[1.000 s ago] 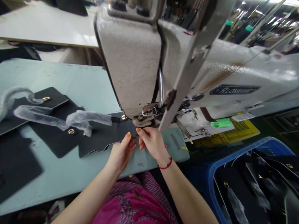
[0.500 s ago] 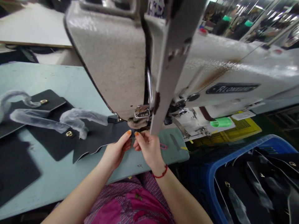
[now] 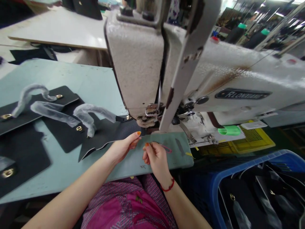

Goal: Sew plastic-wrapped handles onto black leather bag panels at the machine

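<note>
My left hand (image 3: 127,144) pinches the near right edge of a black leather panel (image 3: 116,131) between thumb and fingers. That panel has a plastic-wrapped handle (image 3: 94,114) with a gold ring, and its right end lies by the presser foot (image 3: 147,120) of the sewing machine (image 3: 138,63). My right hand (image 3: 156,157), a red bracelet at the wrist, is off the panel with thumb and fingertips pressed together. Whatever those fingers hold, if anything, is too small to make out. Behind it a pink loop (image 3: 167,149) lies on the pale green table (image 3: 133,165).
More black panels (image 3: 64,133) with wrapped handles lie overlapping on the left. At the lower right stands a blue basket (image 3: 215,184) full of black pieces. A yellow crate (image 3: 257,136) sits behind it. The machine's slanted metal bar (image 3: 183,63) rises before me.
My right hand has left the panel's edge and moved down toward me. My left hand stays at the edge. The view has shifted, so the machine appears further right.
</note>
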Tool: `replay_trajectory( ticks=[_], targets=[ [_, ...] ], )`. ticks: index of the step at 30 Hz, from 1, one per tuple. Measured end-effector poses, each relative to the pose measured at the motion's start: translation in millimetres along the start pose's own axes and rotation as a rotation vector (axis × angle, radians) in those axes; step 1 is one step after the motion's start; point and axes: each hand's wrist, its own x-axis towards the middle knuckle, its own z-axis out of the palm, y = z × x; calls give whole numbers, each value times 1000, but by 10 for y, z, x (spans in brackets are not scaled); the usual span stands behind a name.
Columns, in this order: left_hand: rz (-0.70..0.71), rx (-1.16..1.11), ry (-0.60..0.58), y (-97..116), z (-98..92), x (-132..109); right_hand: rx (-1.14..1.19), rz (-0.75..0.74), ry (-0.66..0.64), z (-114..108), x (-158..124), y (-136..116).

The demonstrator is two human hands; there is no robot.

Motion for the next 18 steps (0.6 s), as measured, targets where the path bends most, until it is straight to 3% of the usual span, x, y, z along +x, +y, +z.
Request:
replay_trajectory(
  ticks=[8, 18],
  targets=[
    [79, -60, 0, 2, -20, 111, -17, 129, -48, 13, -83, 552],
    [141, -144, 93, 65, 14, 232, -45, 135, -78, 0, -68, 620]
  ],
)
